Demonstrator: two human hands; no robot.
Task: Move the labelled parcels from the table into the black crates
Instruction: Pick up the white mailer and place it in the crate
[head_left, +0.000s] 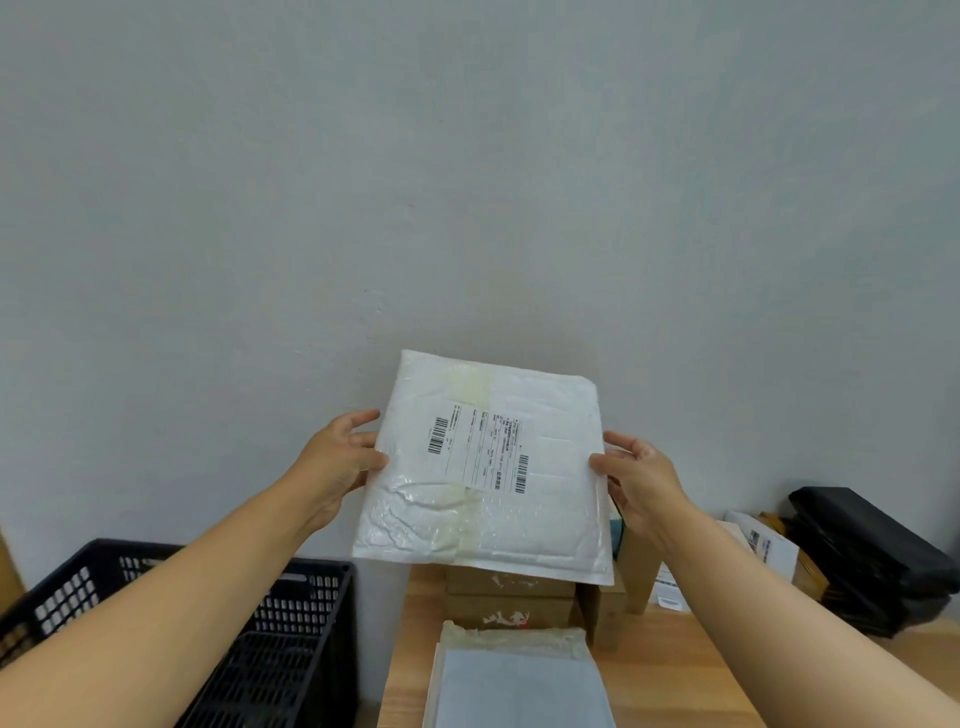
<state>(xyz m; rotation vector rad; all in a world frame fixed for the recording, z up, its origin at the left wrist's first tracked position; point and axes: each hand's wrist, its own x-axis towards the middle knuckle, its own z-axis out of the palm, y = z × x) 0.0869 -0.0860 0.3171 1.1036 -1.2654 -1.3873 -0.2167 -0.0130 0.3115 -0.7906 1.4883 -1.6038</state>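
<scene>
White padded mailer (483, 467) held up in the air above the worktop (670, 670), in front of a plain grey wall (467, 156), tilted with its face toward the camera. White shipping label (480, 449) stuck across the middle, two barcodes on it, one at the left end and one at the lower right; printed text too small and blurred to read. Strips of yellowish tape run across the mailer's top and bottom. Left hand (340, 460) grips the left edge, thumb on the front, fingers curled behind. Right hand (641, 480) grips the right edge the same way, thumb on front. Below the mailer, brown cardboard boxes (511, 597) on the worktop, red marks on one, unreadable. A second pale mailer (514, 680) lies flat at the near edge, taped end touching the boxes. Black plastic crate (291, 639) with slotted walls stands left of the worktop, beside it. Far right: small white box (769, 545) with a label, text unreadable, and a stack of black bags (872, 556).
</scene>
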